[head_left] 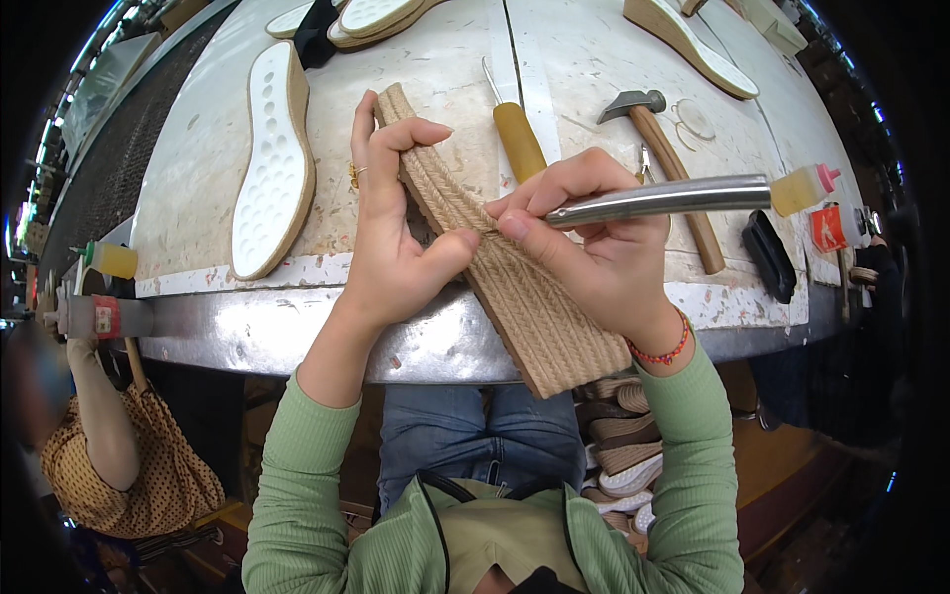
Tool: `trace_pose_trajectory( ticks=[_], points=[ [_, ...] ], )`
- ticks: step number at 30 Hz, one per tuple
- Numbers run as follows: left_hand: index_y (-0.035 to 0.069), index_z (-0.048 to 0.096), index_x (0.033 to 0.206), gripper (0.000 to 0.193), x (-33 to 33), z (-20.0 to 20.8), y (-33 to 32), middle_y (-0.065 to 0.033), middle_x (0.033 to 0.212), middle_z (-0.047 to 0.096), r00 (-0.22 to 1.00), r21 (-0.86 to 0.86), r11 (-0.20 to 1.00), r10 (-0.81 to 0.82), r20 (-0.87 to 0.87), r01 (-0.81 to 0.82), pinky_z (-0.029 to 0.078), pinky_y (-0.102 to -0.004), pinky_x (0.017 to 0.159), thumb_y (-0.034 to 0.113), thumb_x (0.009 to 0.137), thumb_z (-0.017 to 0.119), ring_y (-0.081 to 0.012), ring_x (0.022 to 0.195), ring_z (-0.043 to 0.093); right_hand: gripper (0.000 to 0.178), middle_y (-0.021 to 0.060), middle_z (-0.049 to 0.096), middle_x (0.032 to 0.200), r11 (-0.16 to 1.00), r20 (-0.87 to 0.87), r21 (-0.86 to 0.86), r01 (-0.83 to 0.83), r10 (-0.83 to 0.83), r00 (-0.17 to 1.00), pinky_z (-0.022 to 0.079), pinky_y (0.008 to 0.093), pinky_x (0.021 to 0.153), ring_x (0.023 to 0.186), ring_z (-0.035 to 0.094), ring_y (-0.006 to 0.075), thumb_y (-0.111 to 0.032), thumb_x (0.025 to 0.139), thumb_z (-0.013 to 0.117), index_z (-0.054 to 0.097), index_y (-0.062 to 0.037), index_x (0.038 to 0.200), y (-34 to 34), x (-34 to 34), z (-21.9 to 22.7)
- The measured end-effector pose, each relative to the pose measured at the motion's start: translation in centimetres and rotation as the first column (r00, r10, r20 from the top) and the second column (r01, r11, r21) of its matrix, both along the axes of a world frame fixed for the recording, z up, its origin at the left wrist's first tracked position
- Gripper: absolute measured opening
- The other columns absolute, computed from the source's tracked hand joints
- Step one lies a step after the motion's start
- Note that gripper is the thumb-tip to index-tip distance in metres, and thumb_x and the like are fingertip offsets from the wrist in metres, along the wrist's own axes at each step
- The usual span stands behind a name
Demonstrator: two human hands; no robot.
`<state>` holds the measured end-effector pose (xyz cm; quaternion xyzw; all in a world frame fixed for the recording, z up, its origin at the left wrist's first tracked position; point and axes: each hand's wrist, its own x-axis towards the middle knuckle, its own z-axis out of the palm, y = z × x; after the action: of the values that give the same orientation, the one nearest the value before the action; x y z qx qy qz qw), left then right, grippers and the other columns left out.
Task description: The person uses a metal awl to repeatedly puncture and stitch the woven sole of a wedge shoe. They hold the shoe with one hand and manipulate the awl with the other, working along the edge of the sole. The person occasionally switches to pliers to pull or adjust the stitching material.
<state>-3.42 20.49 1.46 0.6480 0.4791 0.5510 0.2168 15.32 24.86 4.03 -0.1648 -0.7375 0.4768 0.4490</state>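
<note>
A braided jute wedge sole (539,307) slants across the front edge of the workbench, its narrow end pointing away from me. My left hand (391,218) grips it by the sides, thumb pressed on the braid and fingers spread around the far part. Between the thumb and fingers of my right hand (599,233) is a tool with a smooth metal handle (663,202), its handle sticking out to the right. Those fingertips rest on the braid close to my left thumb. The tool's working tip is hidden there, so its kind is unclear.
Beyond my hands lie a yellow-handled hook (519,141) and a hammer (673,163). A white-faced sole (269,168) is at left, another sole (698,49) at far right. A black holder (768,257) and a glue bottle (800,191) stand right. A co-worker (119,445) sits left.
</note>
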Motion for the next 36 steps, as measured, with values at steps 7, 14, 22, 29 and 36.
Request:
trace_pose_trajectory(
  ticks=[7, 14, 22, 29, 36],
  points=[
    [0.007, 0.042, 0.121, 0.064, 0.1, -0.1, 0.0, -0.0178, 0.133, 0.034, 1.0, 0.017, 1.0, 0.016, 0.001, -0.016, 0.017, -0.0485, 0.111, 0.019, 0.061, 0.062, -0.037, 0.144, -0.001, 0.019, 0.0106, 0.066, 0.086, 0.998, -0.002, -0.065, -0.014, 0.014, 1.0, 0.054, 0.0276, 0.076, 0.082, 0.066, 0.0162, 0.006, 0.081, 0.068, 0.054, 0.0005, 0.092, 0.4, -0.3, 0.3],
    [0.006, 0.043, 0.119, 0.064, 0.2, -0.1, -0.2, -0.0169, 0.13, 0.036, 0.999, -0.066, 0.998, 0.017, 0.03, -0.015, 0.018, -0.0478, 0.111, 0.019, 0.06, 0.062, -0.0369, 0.144, 0.002, 0.028, 0.0067, 0.063, 0.077, 0.789, -0.114, -0.604, -0.111, 0.052, 0.992, 0.051, 0.022, 0.061, 0.067, 0.061, 0.0106, -0.01, 0.082, 0.073, 0.052, -0.0025, 0.099, 1.5, -0.6, -0.5],
    [0.007, 0.044, 0.118, 0.063, -0.1, 0.0, -0.1, -0.0185, 0.13, 0.035, 0.999, 0.037, 0.999, 0.037, -0.019, -0.036, 0.019, -0.0474, 0.11, 0.019, 0.06, 0.063, -0.037, 0.144, 0.002, 0.03, 0.0056, 0.063, 0.077, 0.852, -0.056, -0.52, 0.057, -0.101, 0.993, 0.047, 0.0213, 0.056, 0.065, 0.06, 0.01, -0.011, 0.085, 0.07, 0.052, -0.0007, 0.106, 1.7, 0.9, 0.9],
    [0.009, 0.045, 0.117, 0.063, -0.1, 0.6, -0.7, -0.0245, 0.14, 0.026, 0.996, 0.027, 0.995, 0.095, -0.006, -0.094, 0.022, -0.0451, 0.109, 0.016, 0.058, 0.065, -0.0355, 0.144, 0.002, 0.031, 0.0033, 0.057, 0.061, 0.928, 0.573, 0.082, 0.364, -0.343, 0.745, 0.039, 0.0239, 0.05, 0.054, 0.05, 0.0076, -0.007, 0.081, 0.068, 0.056, 0.0062, 0.106, 1.9, 4.1, 1.4],
    [0.007, 0.046, 0.116, 0.06, -1.3, 0.8, -1.4, -0.0191, 0.133, 0.036, 0.99, 0.052, 0.988, 0.143, -0.004, -0.143, 0.023, -0.0447, 0.109, 0.013, 0.059, 0.065, -0.0344, 0.144, 0.006, 0.021, 0.0166, 0.063, 0.077, 0.673, 0.54, 0.516, 0.529, -0.736, 0.409, 0.05, 0.0401, 0.065, 0.072, 0.063, 0.0296, -0.017, 0.077, 0.07, 0.067, 0.0032, 0.081, 1.9, 7.0, 1.3]
  ],
)
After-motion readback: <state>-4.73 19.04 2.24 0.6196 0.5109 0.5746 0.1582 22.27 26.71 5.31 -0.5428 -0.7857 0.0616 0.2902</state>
